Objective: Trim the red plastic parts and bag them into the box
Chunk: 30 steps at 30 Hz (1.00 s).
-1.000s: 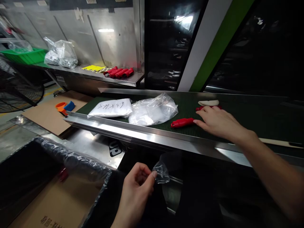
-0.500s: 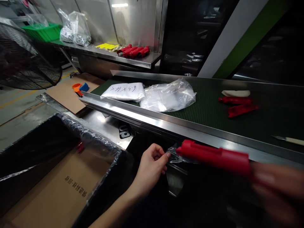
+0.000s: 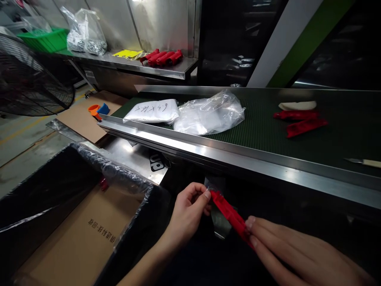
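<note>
Head view is showing a red handle (image 3: 230,216) being held low in front of the person, below the steel edge of the conveyor (image 3: 208,153). The right hand (image 3: 285,254) is gripping its near end between fingertips, while the left hand (image 3: 187,212) is pinching the mouth of a small clear bag (image 3: 218,210) right at the handle's far tip. The tip is touching the bag opening (how far inside it sits is hard to tell, since the film is nearly invisible). The thin film could be slipping from the pinch or folding shut if the handle is pushed at an angle, and the piece could be catching on the edge. Farther out, two more red handles (image 3: 300,121) and a white piece (image 3: 297,105) are lying on the green belt, with bundled plastic bags (image 3: 208,113) to their left and a lined cardboard box (image 3: 74,234) standing below.
</note>
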{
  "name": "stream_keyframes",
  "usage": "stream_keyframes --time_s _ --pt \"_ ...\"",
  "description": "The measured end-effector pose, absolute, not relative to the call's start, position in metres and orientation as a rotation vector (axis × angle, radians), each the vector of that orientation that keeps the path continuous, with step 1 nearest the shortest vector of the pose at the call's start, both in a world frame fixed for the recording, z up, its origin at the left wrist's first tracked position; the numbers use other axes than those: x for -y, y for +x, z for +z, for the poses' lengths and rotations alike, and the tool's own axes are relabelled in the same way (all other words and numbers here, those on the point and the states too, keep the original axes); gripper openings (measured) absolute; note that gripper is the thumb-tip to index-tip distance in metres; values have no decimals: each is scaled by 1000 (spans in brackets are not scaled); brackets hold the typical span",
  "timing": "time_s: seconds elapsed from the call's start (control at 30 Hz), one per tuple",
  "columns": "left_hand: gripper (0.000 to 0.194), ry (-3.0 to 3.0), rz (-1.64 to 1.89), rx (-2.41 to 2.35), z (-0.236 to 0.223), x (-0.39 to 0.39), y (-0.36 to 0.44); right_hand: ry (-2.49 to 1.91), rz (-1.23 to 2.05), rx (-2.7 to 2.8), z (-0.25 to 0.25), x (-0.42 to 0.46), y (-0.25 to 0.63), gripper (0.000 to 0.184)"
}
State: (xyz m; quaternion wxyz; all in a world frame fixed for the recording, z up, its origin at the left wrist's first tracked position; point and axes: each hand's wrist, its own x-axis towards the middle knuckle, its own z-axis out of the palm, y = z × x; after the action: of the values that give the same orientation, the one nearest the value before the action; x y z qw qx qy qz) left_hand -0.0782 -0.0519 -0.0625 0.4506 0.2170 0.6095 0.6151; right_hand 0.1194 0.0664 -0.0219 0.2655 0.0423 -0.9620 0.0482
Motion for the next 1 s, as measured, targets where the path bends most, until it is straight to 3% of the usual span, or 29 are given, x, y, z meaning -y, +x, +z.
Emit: stream_keyframes --time_s 0.1,0.2,0.3,0.43,0.5,0.6,0.73,0.9,1.0 --pt "23 664 1501 -1572 -69 61 -80 395 -26 2643 -18 -76 114 39" --pt "17 844 1534 -1662 -76 69 -76 392 -19 2662 -25 -78 113 37" --pt "13 918 1632 -1729 -86 74 -65 31 170 2480 -43 -58 107 18" --pt "12 786 1696 -1820 -99 76 -44 -666 657 1994 -70 -16 88 21" --pt "13 763 1719 -1826 -102 77 -38 -781 861 1887 -81 -7 81 18" --pt "13 923 1711 -1794 -100 80 -43 -536 853 2122 -88 -21 79 21" --pt "15 1061 1617 -1901 -91 90 -68 6 601 2527 -79 -57 81 31" --pt "11 1585 1333 -1946 -83 102 -83 330 302 2690 -71 -63 61 30" --pt "7 1739 1376 -1969 -79 112 -90 387 418 2627 -74 -49 46 26"
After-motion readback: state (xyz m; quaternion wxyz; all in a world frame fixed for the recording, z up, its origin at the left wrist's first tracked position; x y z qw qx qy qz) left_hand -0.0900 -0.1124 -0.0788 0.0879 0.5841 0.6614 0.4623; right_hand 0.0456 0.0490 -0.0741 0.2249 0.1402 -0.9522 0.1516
